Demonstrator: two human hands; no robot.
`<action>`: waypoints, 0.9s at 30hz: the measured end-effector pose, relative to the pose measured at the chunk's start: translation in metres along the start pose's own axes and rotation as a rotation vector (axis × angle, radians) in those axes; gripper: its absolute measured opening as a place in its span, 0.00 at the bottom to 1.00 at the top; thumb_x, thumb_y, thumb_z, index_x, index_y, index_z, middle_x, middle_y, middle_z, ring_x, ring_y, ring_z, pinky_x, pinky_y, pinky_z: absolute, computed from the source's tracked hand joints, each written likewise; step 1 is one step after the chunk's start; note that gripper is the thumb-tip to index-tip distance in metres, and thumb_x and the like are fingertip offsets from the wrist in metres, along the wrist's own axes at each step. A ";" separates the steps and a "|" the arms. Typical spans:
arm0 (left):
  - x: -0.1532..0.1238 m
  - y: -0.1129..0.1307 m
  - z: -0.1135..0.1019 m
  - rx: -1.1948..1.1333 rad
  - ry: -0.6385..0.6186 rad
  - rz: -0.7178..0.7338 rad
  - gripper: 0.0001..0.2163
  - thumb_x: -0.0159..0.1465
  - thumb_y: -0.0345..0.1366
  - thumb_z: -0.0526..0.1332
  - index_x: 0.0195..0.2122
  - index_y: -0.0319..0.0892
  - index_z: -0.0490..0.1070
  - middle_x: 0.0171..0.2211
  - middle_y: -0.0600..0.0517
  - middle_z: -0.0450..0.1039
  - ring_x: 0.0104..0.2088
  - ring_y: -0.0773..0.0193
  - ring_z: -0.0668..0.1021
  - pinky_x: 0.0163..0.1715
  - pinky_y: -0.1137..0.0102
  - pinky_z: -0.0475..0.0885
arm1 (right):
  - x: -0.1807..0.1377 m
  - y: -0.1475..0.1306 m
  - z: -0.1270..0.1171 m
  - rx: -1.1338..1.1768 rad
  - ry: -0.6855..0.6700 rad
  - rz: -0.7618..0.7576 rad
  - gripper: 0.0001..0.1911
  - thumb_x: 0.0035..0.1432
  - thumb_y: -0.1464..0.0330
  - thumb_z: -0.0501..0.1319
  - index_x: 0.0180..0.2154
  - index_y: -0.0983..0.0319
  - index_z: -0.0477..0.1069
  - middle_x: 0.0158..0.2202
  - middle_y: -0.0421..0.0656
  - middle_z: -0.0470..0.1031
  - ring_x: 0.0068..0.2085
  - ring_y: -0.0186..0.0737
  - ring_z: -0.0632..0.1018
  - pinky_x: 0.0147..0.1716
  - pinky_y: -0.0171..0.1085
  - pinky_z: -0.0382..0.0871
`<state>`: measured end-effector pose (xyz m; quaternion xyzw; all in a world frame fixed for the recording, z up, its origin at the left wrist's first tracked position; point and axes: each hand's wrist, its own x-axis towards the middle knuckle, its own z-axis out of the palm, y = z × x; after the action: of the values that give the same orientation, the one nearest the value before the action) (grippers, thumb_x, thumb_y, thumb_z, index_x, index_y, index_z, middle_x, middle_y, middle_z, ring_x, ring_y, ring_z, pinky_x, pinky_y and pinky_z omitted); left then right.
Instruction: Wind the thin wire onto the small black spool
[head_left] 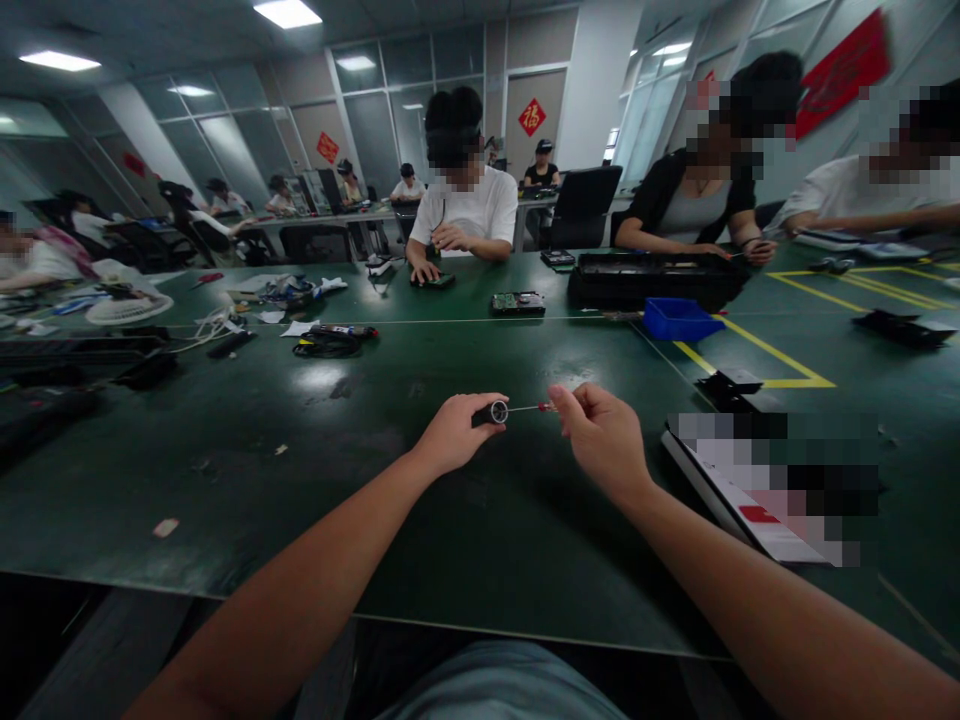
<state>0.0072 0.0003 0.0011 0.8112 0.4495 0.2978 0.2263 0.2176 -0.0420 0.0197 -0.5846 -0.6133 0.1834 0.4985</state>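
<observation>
My left hand [452, 432] is closed around a small black cylindrical part [492, 412]. Its round end has a silvery rim and faces me; the rest is hidden by my fingers. In my right hand [606, 432], the fingers pinch a thin screwdriver [543, 407] with a reddish collar and a slim metal shaft. The shaft points left and meets the side of the black part, or ends just at it; the exact contact is too small to tell. Both hands are above the green tabletop [465, 560].
A box-like white item [735, 495], partly pixelated, lies right of my right forearm. Beyond are a blue bin [681, 320], a long black housing [652, 280], a circuit board [517, 302] and a coiled black cable [330, 342]. Several people sit across the table.
</observation>
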 end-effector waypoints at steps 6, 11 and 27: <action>-0.001 -0.004 0.001 -0.004 0.015 -0.008 0.18 0.64 0.34 0.67 0.55 0.47 0.75 0.51 0.49 0.78 0.51 0.54 0.77 0.56 0.57 0.69 | -0.002 -0.001 0.001 -0.015 -0.024 -0.100 0.17 0.64 0.54 0.59 0.30 0.59 0.73 0.22 0.40 0.73 0.24 0.39 0.73 0.27 0.38 0.62; -0.002 -0.004 0.002 -0.016 0.011 0.001 0.18 0.64 0.34 0.67 0.55 0.47 0.75 0.51 0.49 0.78 0.51 0.55 0.77 0.56 0.57 0.69 | -0.005 0.002 0.003 0.073 -0.077 -0.133 0.10 0.64 0.62 0.57 0.38 0.58 0.75 0.30 0.42 0.78 0.29 0.40 0.76 0.30 0.38 0.65; -0.001 -0.007 0.001 -0.044 0.030 -0.002 0.18 0.63 0.33 0.67 0.55 0.46 0.75 0.52 0.49 0.78 0.53 0.55 0.77 0.58 0.57 0.69 | -0.008 0.003 0.005 0.077 -0.139 -0.098 0.20 0.71 0.55 0.48 0.41 0.57 0.74 0.26 0.39 0.71 0.28 0.41 0.73 0.30 0.39 0.63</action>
<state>0.0036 0.0027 -0.0044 0.8009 0.4470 0.3194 0.2380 0.2137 -0.0470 0.0120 -0.5203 -0.6666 0.2222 0.4853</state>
